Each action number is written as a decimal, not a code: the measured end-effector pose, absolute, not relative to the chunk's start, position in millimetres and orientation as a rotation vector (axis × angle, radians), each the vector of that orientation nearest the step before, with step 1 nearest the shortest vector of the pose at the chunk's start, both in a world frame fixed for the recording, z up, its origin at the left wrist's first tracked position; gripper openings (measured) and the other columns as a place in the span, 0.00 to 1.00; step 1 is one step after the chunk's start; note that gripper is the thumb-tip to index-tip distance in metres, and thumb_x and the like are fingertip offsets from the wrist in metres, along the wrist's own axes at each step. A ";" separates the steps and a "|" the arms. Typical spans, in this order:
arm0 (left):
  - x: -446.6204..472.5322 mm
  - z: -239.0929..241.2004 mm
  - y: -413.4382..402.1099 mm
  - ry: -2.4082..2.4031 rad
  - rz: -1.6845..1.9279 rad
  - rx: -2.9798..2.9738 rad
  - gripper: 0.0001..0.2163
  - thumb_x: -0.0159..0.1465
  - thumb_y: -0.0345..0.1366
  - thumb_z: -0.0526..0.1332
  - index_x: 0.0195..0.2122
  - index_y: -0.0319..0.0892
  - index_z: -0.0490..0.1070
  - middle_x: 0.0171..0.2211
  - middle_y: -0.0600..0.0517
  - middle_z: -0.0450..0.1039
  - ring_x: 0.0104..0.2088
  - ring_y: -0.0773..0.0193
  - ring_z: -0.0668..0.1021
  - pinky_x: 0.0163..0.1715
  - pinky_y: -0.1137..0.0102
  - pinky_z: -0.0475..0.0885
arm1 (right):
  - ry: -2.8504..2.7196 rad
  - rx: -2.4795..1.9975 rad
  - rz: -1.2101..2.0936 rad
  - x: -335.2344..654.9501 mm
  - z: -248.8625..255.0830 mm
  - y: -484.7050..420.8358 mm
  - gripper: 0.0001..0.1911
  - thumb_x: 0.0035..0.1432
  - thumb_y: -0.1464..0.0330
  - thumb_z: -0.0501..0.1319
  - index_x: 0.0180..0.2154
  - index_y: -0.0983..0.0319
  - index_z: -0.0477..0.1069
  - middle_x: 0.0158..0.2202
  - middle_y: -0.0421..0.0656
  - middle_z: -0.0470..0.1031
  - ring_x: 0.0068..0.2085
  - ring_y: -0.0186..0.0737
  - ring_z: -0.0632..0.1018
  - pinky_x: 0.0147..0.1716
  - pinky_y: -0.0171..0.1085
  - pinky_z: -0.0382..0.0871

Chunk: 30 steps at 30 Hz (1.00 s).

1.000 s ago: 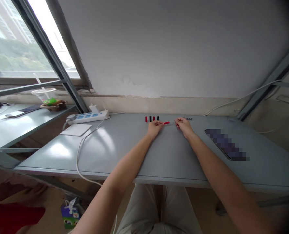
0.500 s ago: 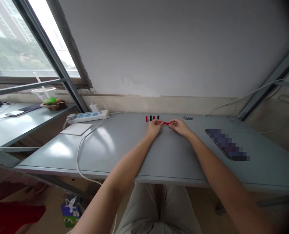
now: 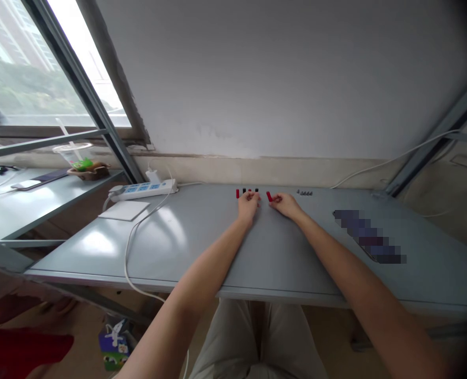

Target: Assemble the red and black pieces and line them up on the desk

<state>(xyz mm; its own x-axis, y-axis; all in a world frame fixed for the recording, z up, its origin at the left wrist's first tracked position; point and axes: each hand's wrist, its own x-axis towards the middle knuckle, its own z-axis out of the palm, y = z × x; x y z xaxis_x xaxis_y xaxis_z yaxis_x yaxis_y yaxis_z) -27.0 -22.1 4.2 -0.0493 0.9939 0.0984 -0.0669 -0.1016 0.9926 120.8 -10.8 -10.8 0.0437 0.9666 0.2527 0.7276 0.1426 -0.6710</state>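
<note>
My left hand point(image 3: 248, 205) rests on the grey table point(image 3: 296, 252) with its fingers curled, just in front of a short row of small upright red and black pieces point(image 3: 246, 192). Whether it holds anything is hidden. My right hand point(image 3: 284, 206) lies close by, and a short red piece point(image 3: 268, 196) stands tilted at its fingertips, apparently pinched there. Several tiny dark grey parts point(image 3: 305, 193) sit farther right, near the wall.
A white power strip point(image 3: 142, 189) and a white pad point(image 3: 123, 210) lie to the left, with a white cable point(image 3: 129, 252) trailing over the table's edge. A pixelated, blurred object point(image 3: 369, 237) lies on the right. The wall bounds the table's far side.
The red piece was lying crosswise between my hands and now stands tilted at my right fingertips. My right hand has drawn closer to the left than a second ago.
</note>
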 end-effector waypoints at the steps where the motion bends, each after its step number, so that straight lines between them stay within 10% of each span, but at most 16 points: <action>1: -28.1 4.6 -20.9 1.146 1.369 1.166 0.04 0.56 0.33 0.55 0.27 0.38 0.65 0.28 0.50 0.69 0.20 0.74 0.67 0.23 0.74 0.63 | -1.696 -1.661 0.485 119.7 -11.8 -6.9 0.08 0.46 0.69 0.61 0.32 0.65 0.71 0.27 0.43 0.74 0.28 0.35 0.72 0.29 0.32 0.64; 19: -36.5 -2.6 -8.5 1.209 1.401 1.071 0.05 0.55 0.32 0.54 0.23 0.39 0.63 0.26 0.50 0.69 0.18 0.74 0.65 0.23 0.74 0.63 | -1.688 -1.820 0.353 88.2 -23.1 19.2 0.07 0.49 0.69 0.58 0.32 0.63 0.72 0.32 0.46 0.76 0.34 0.38 0.75 0.32 0.33 0.64; 30: -33.9 -23.3 -5.2 1.447 1.161 2.021 0.06 0.55 0.32 0.54 0.24 0.40 0.68 0.24 0.50 0.70 0.27 0.66 0.71 0.33 0.70 0.65 | -1.853 -1.805 0.071 101.6 -25.3 3.0 0.12 0.50 0.64 0.59 0.36 0.62 0.71 0.39 0.48 0.73 0.42 0.43 0.71 0.41 0.38 0.63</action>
<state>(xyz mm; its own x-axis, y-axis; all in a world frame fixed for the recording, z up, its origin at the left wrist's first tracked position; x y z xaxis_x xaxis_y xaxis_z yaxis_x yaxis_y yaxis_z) -33.9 -5.2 -23.3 0.1209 0.9109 0.3945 0.5828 -0.3868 0.7146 101.6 3.0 -25.3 0.0499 0.9386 0.3413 0.9100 0.0981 -0.4029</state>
